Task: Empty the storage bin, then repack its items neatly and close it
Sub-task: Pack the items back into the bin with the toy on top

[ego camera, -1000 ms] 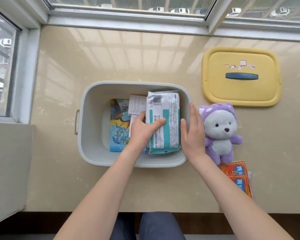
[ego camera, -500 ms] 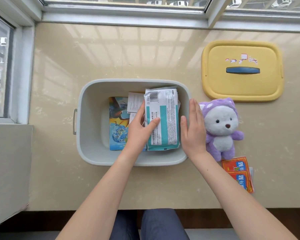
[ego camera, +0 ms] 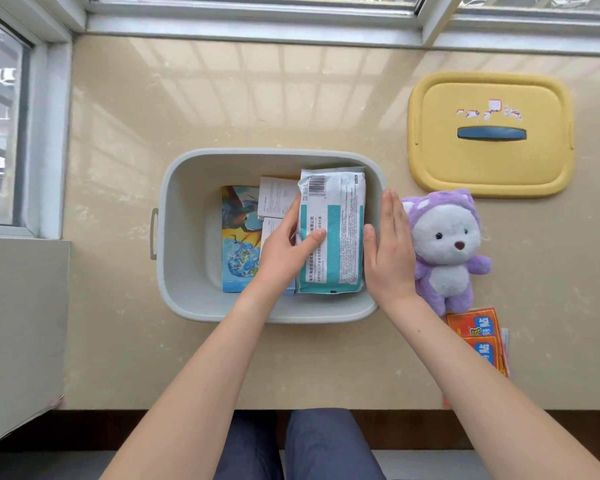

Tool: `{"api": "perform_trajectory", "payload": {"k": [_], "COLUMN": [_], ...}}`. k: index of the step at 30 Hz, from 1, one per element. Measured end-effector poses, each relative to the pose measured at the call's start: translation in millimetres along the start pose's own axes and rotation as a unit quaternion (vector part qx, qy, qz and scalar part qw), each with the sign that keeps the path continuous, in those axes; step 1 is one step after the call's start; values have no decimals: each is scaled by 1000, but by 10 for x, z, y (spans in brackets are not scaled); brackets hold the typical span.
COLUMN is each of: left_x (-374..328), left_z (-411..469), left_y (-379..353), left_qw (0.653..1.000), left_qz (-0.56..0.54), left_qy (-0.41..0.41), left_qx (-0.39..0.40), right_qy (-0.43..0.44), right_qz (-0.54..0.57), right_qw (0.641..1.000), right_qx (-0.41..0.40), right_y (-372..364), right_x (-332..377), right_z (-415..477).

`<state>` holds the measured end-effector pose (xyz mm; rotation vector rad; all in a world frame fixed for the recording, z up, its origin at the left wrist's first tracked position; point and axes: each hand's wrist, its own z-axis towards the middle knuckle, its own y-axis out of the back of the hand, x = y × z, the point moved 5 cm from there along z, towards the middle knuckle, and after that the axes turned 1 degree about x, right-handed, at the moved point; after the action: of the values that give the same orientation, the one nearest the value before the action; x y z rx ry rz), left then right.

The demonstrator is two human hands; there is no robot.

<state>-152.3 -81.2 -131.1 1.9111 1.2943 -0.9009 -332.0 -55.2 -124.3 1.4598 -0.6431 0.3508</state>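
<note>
two hands meet at the grey bin (ego camera: 187,282) on the beige counter (ego camera: 291,98). inside it, at left, a colourful picture box (ego camera: 239,244) lies flat, with small white boxes (ego camera: 276,199) partly over it. your left hand (ego camera: 284,251) grips the teal-and-white packet (ego camera: 336,237) by its left edge, thumb on top, in the bin's right half. your right hand (ego camera: 390,258) is flat, fingers straight, at the bin's right rim. a purple plush toy (ego camera: 447,254) lies just beside it, orange packets (ego camera: 478,337) nearer you, and the yellow lid (ego camera: 489,161) farther back, off the bin.
</note>
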Motion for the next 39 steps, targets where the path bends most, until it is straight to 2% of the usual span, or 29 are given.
{"api": "perform_trajectory", "payload": {"k": [3,8,12,16,19,22,24,29,32,39], "left_x": [28,-72,-334,-711,-1022,-1223,-1223,-857,-584,-380], "left_z": [-9,-154,-405,-744,-1115,-1586,-1886,-2574,-2933,-3259], "left_y": [12,129,351,635,798,879,925,967,1001,995], "left_qw": [1000,997,985,949,900,854,841,852,867,860], "left_qz": [-2,18,129,259,347,395,413,413,394,400], "left_qy": [-3,33,-32,-125,-215,-297,-313,-296,-290,-315], "left_qx": [-7,-74,-107,-127,-151,-165,-160,-127,-96,-33], "right_qy": [-7,-27,-26,36,73,94,99,76,9,-92], "right_qz": [4,-7,-32,-40,-43,-44,-34,-31,-46,-66], "right_qw": [1000,999,997,998,996,994,993,994,996,988], "right_qx": [5,43,72,38,6,-39,-61,-73,-77,-109], "right_y": [-1,47,245,698,1046,1365,1541,1678,1600,1688], "right_x": [-5,71,191,515,766,1010,1172,1288,1226,1140], "right_z": [6,9,47,14,-130,-418,-702,-1600,-2209,-3208]}}
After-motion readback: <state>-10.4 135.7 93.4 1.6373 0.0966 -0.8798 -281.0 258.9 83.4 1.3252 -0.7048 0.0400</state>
